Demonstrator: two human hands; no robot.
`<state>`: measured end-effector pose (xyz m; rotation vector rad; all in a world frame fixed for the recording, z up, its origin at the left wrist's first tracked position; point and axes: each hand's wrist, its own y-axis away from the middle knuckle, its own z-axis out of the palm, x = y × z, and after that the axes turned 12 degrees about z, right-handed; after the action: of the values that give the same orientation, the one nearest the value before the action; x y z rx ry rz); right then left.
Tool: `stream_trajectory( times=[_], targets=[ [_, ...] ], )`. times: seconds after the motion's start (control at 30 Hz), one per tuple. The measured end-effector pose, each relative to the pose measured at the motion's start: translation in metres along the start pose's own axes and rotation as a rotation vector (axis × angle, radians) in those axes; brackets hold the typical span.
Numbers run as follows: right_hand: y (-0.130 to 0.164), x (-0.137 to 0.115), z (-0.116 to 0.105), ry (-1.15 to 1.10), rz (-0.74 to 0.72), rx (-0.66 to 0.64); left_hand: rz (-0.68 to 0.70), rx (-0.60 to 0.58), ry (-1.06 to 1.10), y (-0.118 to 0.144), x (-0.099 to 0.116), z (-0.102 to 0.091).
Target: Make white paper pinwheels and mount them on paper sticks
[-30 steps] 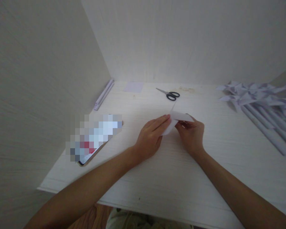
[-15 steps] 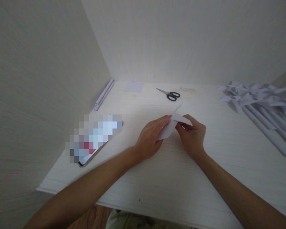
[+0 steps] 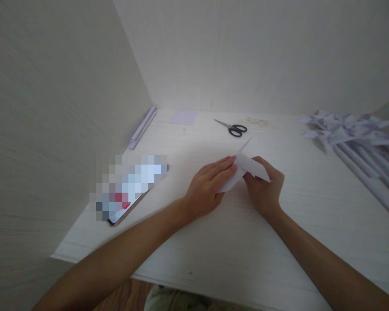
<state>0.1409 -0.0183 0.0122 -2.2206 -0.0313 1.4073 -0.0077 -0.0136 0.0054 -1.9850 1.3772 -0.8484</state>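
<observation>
I'd judge the folded paper only partly shaped: creased, flaps standing up. It sits mid-table, my left hand closed on it, my right hand curled at a flap (grip hidden, so I can't tell). At its two o'clock, star-like paper pieces look finished; at ten, rolled tubes lie unused.

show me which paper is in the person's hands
The folded white piece between the left hand and right hand; the square sheet, rolled tubes and pinwheels all lie apart from both hands.
</observation>
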Motion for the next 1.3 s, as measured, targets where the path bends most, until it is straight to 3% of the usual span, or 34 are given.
stream_trajectory(
  times=[0.27,0.47,0.7,0.87,1.03,1.17,1.3],
  targets=[
    [0.0,0.005,0.001,0.09,-0.096,0.001,-0.063,0.044,0.049,0.001,-0.001,0.002],
    [-0.001,0.011,0.003,0.039,-0.056,-0.001,-0.119,0.047,0.205,0.002,-0.002,0.005],
    [-0.001,0.006,0.003,0.1,-0.157,0.038,-0.075,0.033,0.246,-0.002,0.0,0.0],
    [0.002,0.005,0.003,0.138,-0.232,0.069,-0.17,0.188,0.185,-0.002,-0.003,0.001],
    [0.004,0.003,0.004,0.125,-0.291,-0.002,-0.327,0.297,0.089,-0.002,-0.006,0.003],
    [0.006,0.004,0.003,0.112,-0.324,-0.095,-0.379,0.253,0.041,-0.003,-0.006,0.001],
    [0.007,0.006,0.003,0.121,-0.331,-0.109,-0.287,0.149,-0.004,-0.001,-0.008,-0.001]
  ],
)
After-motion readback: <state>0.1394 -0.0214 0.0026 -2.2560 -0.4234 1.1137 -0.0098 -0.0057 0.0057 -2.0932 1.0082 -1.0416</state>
